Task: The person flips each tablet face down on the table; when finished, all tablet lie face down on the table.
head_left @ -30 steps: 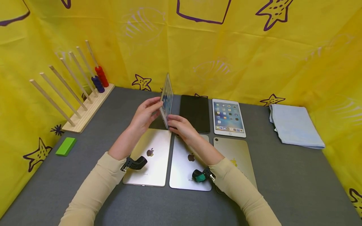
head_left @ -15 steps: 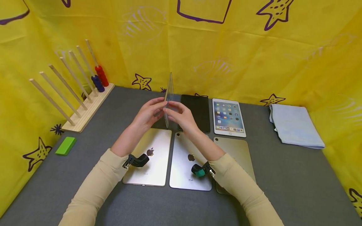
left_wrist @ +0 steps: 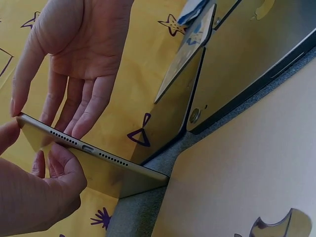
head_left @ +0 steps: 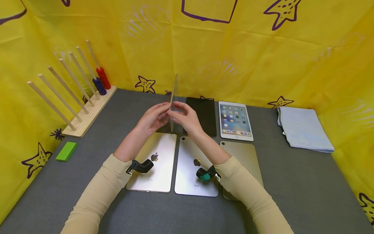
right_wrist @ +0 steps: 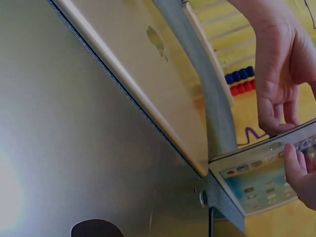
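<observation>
A thin tablet [head_left: 174, 92] stands on edge between my two hands, almost edge-on to the head view. My left hand [head_left: 151, 119] pinches it from the left, on its gold back [left_wrist: 106, 180]. From the right, my right hand [head_left: 187, 117] holds it on the screen side, thumb at the near edge. The right wrist view shows its lit screen with icons [right_wrist: 269, 190]. Speaker holes and a charging port line the edge facing the left wrist camera. Below the hands lie a gold tablet [head_left: 159, 177] and a silver tablet [head_left: 187, 177], backs up.
Further right lie another gold-backed tablet [head_left: 243, 156], a black tablet [head_left: 201, 113] and a white tablet [head_left: 236, 120] with its screen lit. A wooden peg stand [head_left: 84, 122] with red and blue beads, a green block [head_left: 66, 151] and a folded blue cloth [head_left: 305, 130] sit around them.
My right hand has moved up from the tablet's lower corner to the near edge beside my left hand. The tablet has turned more edge-on; little differs over the last half second.
</observation>
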